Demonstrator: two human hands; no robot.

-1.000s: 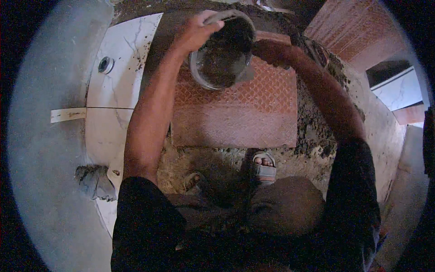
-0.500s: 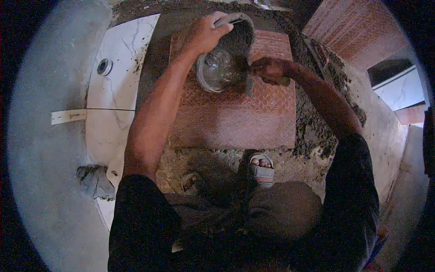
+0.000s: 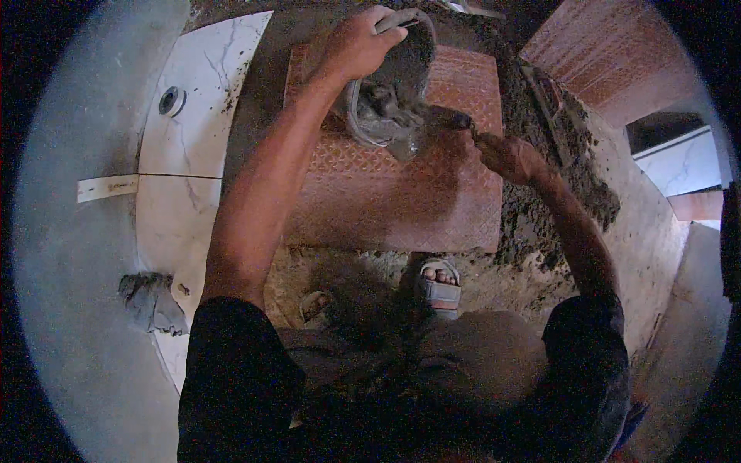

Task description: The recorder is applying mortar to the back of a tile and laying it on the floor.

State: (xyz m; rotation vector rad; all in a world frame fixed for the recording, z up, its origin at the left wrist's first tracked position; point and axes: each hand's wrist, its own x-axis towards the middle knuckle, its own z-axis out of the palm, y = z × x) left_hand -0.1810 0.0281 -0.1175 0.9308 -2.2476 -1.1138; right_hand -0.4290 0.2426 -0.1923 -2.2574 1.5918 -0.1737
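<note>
My left hand (image 3: 361, 45) is closed on the rim of a dark bucket (image 3: 413, 58), tipped over the far part of a reddish-brown patterned tile (image 3: 432, 208). Wet grey slurry (image 3: 386, 116) spills over the bucket's near lip. To the right of the lip, my right hand (image 3: 511, 160) is wrapped around the handle of a dark tool, apparently a trowel (image 3: 457, 119). Its blade points at the slurry and is blurred, so its shape is unclear.
Dark mortar (image 3: 532, 224) surrounds the tile's far and right sides. Marbled white tiles (image 3: 181, 139) lie at the left, bearing a small round roll (image 3: 171, 101). A grey rag (image 3: 150, 302) rests nearby. Another reddish tile (image 3: 610, 58) is at the far right. My sandalled foot (image 3: 441, 289) stands before the tile.
My right hand has drawn back to the right and nearer with the tool. Slurry that sat inside the bucket now runs over its lip. My left hand keeps its hold.
</note>
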